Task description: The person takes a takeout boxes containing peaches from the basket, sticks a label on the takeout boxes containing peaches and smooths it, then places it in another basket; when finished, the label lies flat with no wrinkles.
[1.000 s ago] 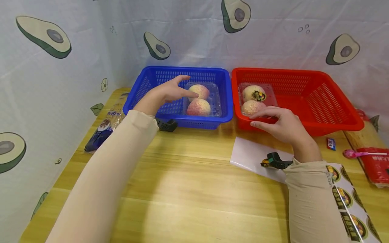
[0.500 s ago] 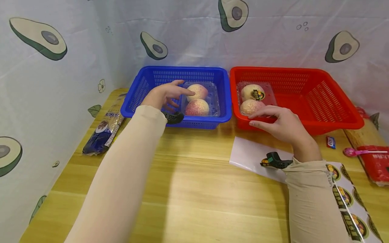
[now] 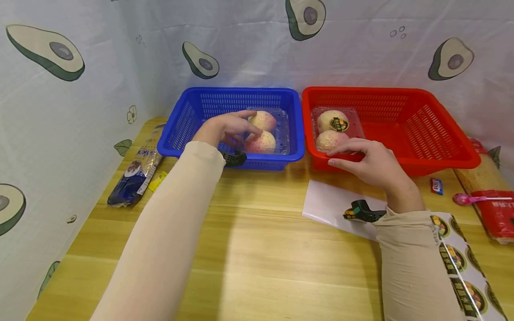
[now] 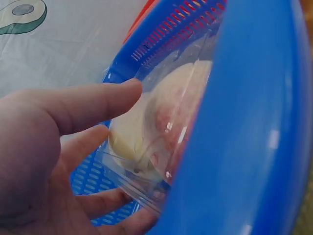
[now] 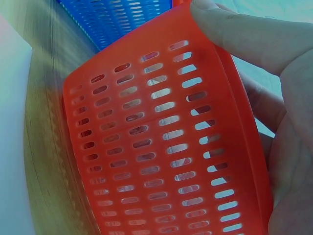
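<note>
In the head view, my left hand reaches over the near left side of the blue basket, at a clear plastic box of two peaches. The left wrist view has the thumb over the box and the other fingers spread along its side; firm contact cannot be made out. My right hand holds the front rim of the red basket, thumb outside and fingers behind the wall. Inside it, at the left, sits another clear box of two peaches, with a sticker.
A sticker sheet and white paper lie under and beside my right forearm. At the right are a red-ended packet, a lollipop and a small wrapped candy. A blue packet and yellow wrapper lie left.
My left hand has dropped lower into the blue basket, down to the left side of the peach box. The right hand stays at the red basket's rim.
</note>
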A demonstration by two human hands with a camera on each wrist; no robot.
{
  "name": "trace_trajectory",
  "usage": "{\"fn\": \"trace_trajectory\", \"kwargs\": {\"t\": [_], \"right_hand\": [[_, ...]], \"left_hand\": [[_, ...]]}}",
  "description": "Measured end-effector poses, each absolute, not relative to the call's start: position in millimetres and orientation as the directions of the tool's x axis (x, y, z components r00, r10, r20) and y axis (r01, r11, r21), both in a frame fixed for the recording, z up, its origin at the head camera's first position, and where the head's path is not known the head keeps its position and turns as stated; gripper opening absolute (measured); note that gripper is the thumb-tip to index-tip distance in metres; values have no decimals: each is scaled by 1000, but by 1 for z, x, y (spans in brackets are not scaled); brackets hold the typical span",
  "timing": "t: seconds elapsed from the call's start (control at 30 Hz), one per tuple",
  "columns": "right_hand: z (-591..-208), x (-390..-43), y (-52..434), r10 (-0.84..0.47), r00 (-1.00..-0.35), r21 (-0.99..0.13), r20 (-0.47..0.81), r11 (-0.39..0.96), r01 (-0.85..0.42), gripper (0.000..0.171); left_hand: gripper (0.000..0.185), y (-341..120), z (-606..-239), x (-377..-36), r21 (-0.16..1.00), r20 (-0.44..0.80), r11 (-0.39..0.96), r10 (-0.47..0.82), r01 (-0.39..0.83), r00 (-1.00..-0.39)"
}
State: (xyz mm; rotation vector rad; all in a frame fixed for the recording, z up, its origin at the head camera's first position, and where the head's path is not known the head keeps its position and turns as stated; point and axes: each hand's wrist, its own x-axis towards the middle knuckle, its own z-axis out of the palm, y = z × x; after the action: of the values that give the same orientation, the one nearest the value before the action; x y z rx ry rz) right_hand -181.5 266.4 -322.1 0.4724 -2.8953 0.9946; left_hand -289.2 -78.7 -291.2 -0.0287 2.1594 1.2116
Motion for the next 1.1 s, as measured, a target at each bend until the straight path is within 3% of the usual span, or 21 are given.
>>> {"fn": "trace_trajectory", "kwargs": {"t": [0.7, 0.97, 1.1], "right_hand": [[-322, -181, 267, -266, -958, -605, 110, 746, -277, 33], [-321, -181, 266, -274, -954, -606, 122, 741, -290, 31], [-321, -181, 267, -267, -957, -605, 114, 745, -280, 32]], "left_hand": [[83, -72, -285, -286, 800, -483, 541, 322, -261, -814], [62, -62, -273, -282, 810, -451, 500, 200, -305, -870], [59, -63, -265, -278, 853, -396, 445, 208, -274, -895]]}}
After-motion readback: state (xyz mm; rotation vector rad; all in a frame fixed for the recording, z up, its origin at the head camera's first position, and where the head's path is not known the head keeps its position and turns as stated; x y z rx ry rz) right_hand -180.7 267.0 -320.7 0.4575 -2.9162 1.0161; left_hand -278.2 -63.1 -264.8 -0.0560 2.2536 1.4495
